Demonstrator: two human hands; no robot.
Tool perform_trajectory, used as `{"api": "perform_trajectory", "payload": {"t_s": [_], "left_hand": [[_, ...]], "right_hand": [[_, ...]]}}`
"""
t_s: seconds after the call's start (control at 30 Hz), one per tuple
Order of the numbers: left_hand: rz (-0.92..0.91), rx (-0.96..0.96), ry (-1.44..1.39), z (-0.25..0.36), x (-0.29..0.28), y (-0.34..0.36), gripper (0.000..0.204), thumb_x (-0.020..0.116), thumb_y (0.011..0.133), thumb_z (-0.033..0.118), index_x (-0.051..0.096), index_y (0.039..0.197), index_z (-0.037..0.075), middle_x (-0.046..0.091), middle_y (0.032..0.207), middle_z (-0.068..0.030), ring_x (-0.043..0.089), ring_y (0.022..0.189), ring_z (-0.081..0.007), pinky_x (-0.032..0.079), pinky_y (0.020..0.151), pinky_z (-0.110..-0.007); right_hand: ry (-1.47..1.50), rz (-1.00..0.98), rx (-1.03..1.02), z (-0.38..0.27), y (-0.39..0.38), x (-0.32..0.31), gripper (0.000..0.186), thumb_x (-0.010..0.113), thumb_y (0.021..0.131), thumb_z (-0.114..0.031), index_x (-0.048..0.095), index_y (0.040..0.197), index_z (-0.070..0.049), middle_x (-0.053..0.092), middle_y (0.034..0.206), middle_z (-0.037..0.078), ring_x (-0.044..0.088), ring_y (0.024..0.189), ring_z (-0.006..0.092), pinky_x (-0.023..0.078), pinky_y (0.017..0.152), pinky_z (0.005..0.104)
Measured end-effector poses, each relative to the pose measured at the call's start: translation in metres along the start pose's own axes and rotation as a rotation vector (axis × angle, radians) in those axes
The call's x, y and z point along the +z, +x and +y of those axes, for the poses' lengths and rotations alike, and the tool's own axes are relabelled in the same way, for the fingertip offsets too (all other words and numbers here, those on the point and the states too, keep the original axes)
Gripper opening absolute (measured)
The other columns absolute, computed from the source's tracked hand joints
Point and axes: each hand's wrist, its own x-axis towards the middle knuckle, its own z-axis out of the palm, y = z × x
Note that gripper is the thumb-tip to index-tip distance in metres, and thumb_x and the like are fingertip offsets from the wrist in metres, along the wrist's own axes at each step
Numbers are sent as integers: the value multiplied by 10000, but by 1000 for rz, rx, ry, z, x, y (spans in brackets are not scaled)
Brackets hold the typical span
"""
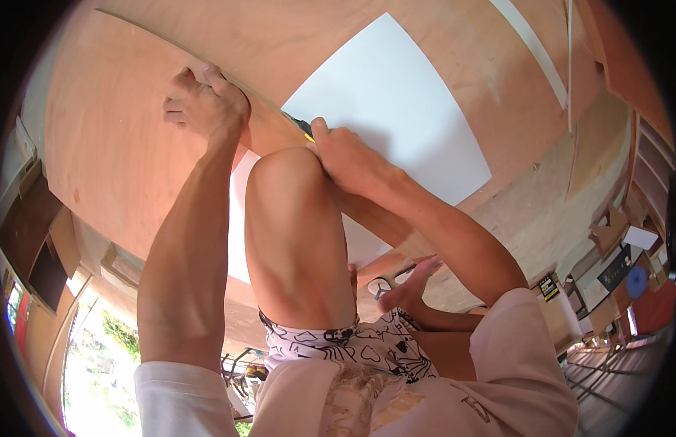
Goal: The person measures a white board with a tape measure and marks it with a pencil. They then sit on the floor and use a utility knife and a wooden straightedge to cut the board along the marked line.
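Note:
My right hand [352, 156] is closed round a cutter knife [304, 128] with a black and yellow body. Its tip points up and left, at the edge of a thin brown board [119, 138]. That board lies across a white sheet [389, 95], part of which shows on the right and part beside my bent knee [294, 182]. Up and left of the knife, my left hand [207, 102] presses on the board near its edge, fingers bent and somewhat apart, holding nothing that I can see. The knee hides the stretch of board between my arms.
A large brown panel [454, 36] lies beneath the white sheet. A narrow white strip [535, 44] rests on it at upper right. Sandals [379, 286] are near my foot. Scraps and boxes [615, 277] stand at the right, wooden furniture parts [43, 247] at the left.

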Motion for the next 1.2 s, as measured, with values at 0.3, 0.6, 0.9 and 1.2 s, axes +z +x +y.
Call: {"api": "perform_trajectory", "payload": {"t_s": [0.3, 0.6, 0.9, 1.2], "left_hand": [[-17, 13, 26, 8, -2, -5, 603, 442, 1039, 495, 432, 1364, -12, 414, 1342, -298, 292, 1239, -405, 224, 1105, -550], [-22, 9, 69, 2, 2, -2, 654, 415, 1039, 521, 425, 1418, -12, 426, 1327, -315, 303, 1242, -405, 233, 1105, -538], [-28, 18, 69, -2, 0, 2, 673, 409, 1038, 538, 420, 1425, -12, 406, 1323, -333, 305, 1250, -408, 245, 1104, -536], [-31, 23, 56, -6, 3, 5, 665, 424, 1032, 532, 424, 1389, -29, 404, 1309, -324, 305, 1225, -401, 250, 1098, -541]], "right_hand": [[-43, -13, 21, 0, 10, 7, 263, 544, 1084, -159, 431, 1014, 69, 640, 759, 342, 662, 737, 523, 543, 657, 555], [-105, -16, 128, -35, 9, -8, 92, 467, 994, -4, 492, 1036, 74, 695, 916, 353, 727, 902, 502, 595, 763, 530], [-114, -10, 141, -34, 12, -5, 111, 478, 1007, -25, 491, 1050, 77, 705, 922, 338, 739, 875, 480, 604, 767, 547], [-106, -142, 206, -31, -3, -16, 118, 450, 1020, -31, 473, 1073, 72, 702, 892, 330, 711, 861, 523, 587, 774, 572]]}}
